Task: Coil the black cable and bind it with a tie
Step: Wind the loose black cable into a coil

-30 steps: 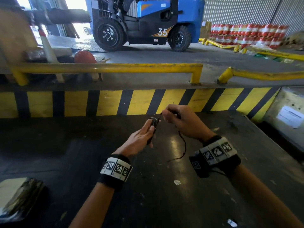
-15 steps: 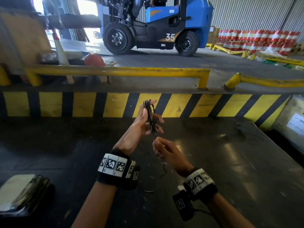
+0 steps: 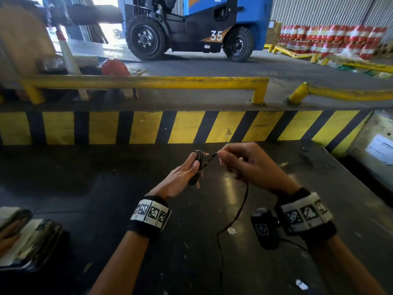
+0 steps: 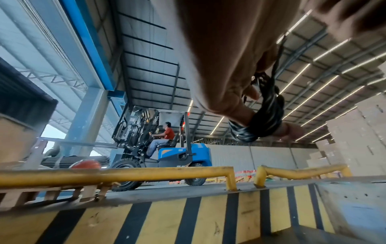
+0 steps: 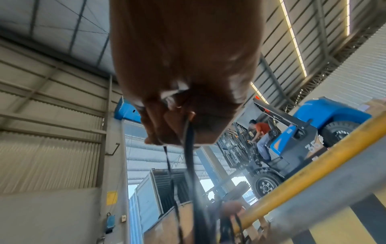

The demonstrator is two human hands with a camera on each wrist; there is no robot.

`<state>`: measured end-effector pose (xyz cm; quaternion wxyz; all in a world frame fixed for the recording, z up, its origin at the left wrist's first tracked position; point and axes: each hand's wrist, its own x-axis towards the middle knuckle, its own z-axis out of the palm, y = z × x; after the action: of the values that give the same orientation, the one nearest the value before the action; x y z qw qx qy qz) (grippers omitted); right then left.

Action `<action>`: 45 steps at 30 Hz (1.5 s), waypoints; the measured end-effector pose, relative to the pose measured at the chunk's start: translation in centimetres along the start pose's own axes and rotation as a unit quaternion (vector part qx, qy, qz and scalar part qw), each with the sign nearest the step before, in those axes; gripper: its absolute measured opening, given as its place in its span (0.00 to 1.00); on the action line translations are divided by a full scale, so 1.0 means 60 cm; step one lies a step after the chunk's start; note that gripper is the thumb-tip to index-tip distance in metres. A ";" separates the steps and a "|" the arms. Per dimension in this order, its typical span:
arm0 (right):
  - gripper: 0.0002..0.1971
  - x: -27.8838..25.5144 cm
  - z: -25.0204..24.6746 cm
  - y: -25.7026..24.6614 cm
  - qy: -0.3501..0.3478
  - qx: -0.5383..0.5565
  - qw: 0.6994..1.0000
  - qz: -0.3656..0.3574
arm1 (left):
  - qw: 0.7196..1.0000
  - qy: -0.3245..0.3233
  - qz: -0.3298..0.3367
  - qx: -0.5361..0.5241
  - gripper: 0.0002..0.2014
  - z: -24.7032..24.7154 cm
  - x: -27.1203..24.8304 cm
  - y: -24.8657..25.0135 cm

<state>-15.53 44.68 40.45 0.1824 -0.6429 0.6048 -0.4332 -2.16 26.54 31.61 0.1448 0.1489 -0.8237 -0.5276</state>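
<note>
The black cable (image 3: 198,156) is wound in a tight coil around the fingers of my left hand (image 3: 180,175), above the dark table, and the thumb lies against the coil. In the left wrist view the coil (image 4: 263,118) rings the fingers near their tips. My right hand (image 3: 244,162), just right of the coil, pinches the loose strand, which runs taut to it. The rest of the cable (image 3: 242,207) hangs from that hand and trails down onto the table. In the right wrist view the strand (image 5: 189,148) leaves the pinched fingers. No tie is in sight.
The dark table (image 3: 85,209) ends at a yellow-and-black striped wall (image 3: 187,127) with a yellow rail (image 3: 148,81) above it. A blue forklift (image 3: 191,24) with a driver (image 4: 165,135) stands beyond. A stack of flat items (image 3: 32,241) lies at the left, a pale box (image 3: 378,145) at the right.
My right hand has come up from below the coil to its right side, carrying the strand with it. The left hand has dropped a little with the coil on it.
</note>
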 end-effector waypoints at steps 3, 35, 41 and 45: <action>0.13 0.037 -0.030 0.007 0.043 0.020 0.999 -0.004 | 0.996 -0.044 0.037 -0.067 0.19 0.025 -0.019 0.012; 0.20 0.049 -0.044 0.015 0.105 0.021 0.994 -0.021 | 0.998 -0.052 -0.015 -0.017 0.21 -0.003 -0.036 -0.005; 0.21 0.112 -0.036 0.103 0.152 -0.017 0.987 0.047 | 0.983 -0.092 0.025 -0.158 0.21 0.036 -0.075 0.054; 0.12 0.093 0.059 0.172 0.106 0.035 0.990 0.085 | 0.974 -0.032 0.051 -0.219 0.25 0.035 -0.061 0.094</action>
<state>-19.74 36.37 32.53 0.1761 -0.5327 0.6577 -0.5027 -0.14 31.98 35.59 0.1747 0.0544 -0.6992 -0.6912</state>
